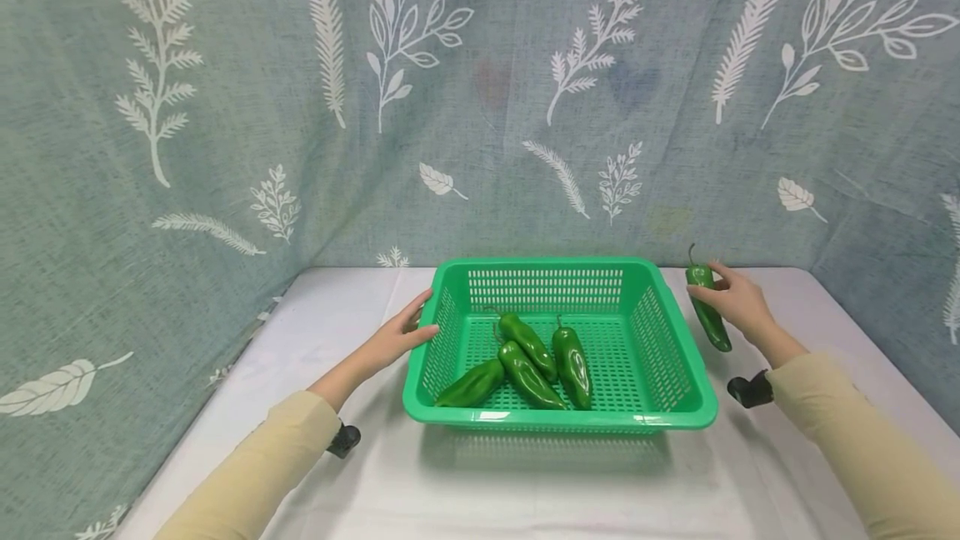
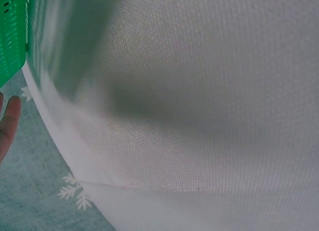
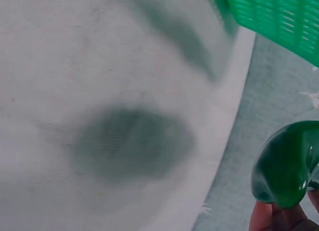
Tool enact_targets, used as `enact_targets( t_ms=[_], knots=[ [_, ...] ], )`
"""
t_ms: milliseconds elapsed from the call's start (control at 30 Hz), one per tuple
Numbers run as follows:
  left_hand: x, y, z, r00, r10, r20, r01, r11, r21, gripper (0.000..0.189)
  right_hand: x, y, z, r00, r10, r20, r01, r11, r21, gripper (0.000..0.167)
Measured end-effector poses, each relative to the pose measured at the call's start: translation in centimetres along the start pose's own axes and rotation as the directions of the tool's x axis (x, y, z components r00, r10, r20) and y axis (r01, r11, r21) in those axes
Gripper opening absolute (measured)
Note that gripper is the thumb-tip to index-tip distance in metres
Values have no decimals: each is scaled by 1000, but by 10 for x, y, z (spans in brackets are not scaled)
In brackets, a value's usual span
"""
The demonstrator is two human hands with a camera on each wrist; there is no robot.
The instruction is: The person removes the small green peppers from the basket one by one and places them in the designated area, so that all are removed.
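A green plastic basket (image 1: 555,417) with slotted walls stands in the middle of the table. Several green peppers lie inside it, among them one pepper (image 1: 572,365) to the right of the others and one pepper (image 1: 472,384) in the near left corner. My left hand (image 1: 393,340) touches the basket's left rim with its fingers spread and fairly straight. Right of the basket, my right hand (image 1: 735,298) grips another green pepper (image 1: 712,322) between thumb and fingers, its stem pointing up. In the right wrist view that pepper (image 3: 284,166) appears large beside the fingertips.
A white cloth (image 1: 360,482) covers the table. Behind it and at both sides hangs a grey-green curtain (image 1: 480,190) with white leaf prints. Dark wrist-worn devices show under both forearms, the left one (image 1: 345,441) and the right one (image 1: 750,390).
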State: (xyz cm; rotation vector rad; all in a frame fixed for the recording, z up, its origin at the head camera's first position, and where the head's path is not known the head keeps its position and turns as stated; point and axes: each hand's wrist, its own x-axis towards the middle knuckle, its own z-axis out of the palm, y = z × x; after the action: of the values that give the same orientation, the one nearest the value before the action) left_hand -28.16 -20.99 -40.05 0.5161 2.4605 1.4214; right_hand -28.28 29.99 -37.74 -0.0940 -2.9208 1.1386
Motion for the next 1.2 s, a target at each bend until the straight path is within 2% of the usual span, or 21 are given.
enact_targets(
  t_ms=[300,700,767,1000,1200],
  knots=[
    [0,-2,1,1000,4,-4,-4,1000,4,70,1,11,7,999,45,-2,-45,999,19,81],
    [0,-1,1,1000,-5,1,5,1000,0,69,8,38,17,996,87,-4,-87,996,26,80],
    [-1,2,1,1000,-7,4,7,1000,-7,69,8,40,17,996,91,-1,-91,995,27,80],
    [-15,30,2,1000,-7,22,7,1000,0,69,7,43,18,989,144,19,-145,989,21,80],
    [-16,32,1,1000,-7,26,7,1000,5,68,8,47,20,985,167,40,-167,986,5,81]
  ],
)
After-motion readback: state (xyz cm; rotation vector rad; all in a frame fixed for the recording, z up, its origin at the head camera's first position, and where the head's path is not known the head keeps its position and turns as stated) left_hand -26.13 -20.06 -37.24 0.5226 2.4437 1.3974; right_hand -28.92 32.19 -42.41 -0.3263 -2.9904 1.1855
